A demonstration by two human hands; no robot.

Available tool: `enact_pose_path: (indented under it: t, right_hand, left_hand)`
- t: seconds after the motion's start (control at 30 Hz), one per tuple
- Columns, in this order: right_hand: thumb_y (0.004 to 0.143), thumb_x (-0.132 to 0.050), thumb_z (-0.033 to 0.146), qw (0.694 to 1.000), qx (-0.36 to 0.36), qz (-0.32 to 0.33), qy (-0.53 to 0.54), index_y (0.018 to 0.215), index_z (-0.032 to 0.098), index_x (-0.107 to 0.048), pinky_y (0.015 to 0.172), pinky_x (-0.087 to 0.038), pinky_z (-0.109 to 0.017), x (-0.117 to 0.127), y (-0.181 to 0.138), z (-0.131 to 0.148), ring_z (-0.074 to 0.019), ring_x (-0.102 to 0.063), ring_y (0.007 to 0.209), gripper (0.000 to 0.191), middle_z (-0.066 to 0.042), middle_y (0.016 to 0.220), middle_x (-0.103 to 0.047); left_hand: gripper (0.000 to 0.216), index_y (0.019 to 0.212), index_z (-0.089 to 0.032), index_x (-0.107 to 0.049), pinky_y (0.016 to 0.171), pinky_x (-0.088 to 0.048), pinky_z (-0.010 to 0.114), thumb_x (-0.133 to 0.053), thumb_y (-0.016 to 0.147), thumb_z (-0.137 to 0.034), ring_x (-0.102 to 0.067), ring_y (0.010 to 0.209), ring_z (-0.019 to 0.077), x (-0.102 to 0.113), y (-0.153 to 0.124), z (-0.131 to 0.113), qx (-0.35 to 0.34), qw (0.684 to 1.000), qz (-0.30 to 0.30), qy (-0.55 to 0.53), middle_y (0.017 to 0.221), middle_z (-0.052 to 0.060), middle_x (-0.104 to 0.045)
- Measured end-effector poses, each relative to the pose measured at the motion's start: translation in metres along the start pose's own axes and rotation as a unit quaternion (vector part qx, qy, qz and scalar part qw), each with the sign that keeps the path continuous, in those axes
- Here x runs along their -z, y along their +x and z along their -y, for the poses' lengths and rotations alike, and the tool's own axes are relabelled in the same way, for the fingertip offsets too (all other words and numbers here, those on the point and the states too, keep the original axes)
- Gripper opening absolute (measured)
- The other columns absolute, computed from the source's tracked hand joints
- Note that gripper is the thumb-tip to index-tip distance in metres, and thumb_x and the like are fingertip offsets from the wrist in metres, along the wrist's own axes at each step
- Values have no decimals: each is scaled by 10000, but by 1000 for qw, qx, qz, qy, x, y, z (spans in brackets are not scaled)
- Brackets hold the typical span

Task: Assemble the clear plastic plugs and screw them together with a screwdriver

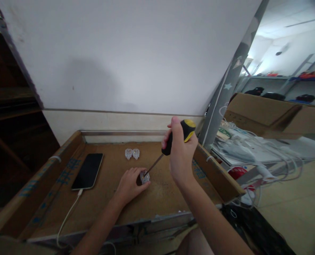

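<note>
My right hand [182, 152] is wrapped round the black and yellow handle of a screwdriver [154, 163]. The shaft slants down to the left, and its tip meets a small clear plastic piece [146, 178] on the cardboard. Thumb and fingers of my left hand [131, 182] pinch that piece from the left side. What is inside the piece is too small to make out. Farther back lie two similar clear plastic pieces [132, 153], side by side and touched by neither hand.
A phone [87, 171] with a white charging cable [69, 214] lies at the left of the cardboard-lined tray [115, 209]. Raised cardboard walls edge the tray left and right. A white wall [136, 71] stands behind. To the right are an open carton [264, 109] and tangled cables.
</note>
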State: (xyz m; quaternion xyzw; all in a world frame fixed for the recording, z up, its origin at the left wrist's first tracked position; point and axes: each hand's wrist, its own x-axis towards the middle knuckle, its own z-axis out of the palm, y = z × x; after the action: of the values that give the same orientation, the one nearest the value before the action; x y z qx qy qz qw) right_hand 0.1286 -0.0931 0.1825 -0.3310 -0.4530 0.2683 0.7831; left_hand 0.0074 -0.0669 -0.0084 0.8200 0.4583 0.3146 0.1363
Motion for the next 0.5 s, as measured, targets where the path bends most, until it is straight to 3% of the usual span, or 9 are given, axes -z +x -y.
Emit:
enact_pose_path:
  t: [0.13, 0.3, 0.4, 0.5]
  right_hand:
    - [802, -454, 612, 997, -41, 61, 31, 885, 211, -551, 409, -388, -186, 0, 12, -6, -69, -469, 451, 421, 59, 577, -470]
    - [725, -657, 464, 982, -3, 187, 7, 890, 226, -477, 621, -486, -211, 5, 24, -8, -89, -603, 690, 341, 28, 823, -599]
    - [733, -676, 424, 973, 4, 231, -10, 956, 260, -389, 581, -489, -220, 7, 28, -4, -91, -600, 600, 399, 70, 733, -591]
    - [808, -583, 451, 963, 2, 269, -26, 1146, 300, -383, 528, -461, -207, 8, 31, 2, -82, -557, 542, 421, 83, 681, -540]
  left_hand:
    - [385, 1110, -207, -557, 849, -447, 380, -636, 769, -367, -585, 966, 242, 0, 0, 1, 0, 1000, -3, 4, 1039, 57, -653]
    - [380, 1095, -197, -564, 831, -449, 382, -639, 765, -370, -582, 937, 241, 0, 0, 1, 4, 1000, -3, 7, 1006, 62, -655]
    - [381, 1097, -204, -566, 832, -449, 383, -640, 764, -375, -580, 937, 242, 0, 0, 1, 3, 1000, -3, 3, 1000, 61, -653]
    - [392, 1110, -206, -563, 832, -449, 387, -639, 765, -377, -577, 944, 245, 1, 0, 1, 1, 1000, -4, -3, 1007, 62, -651]
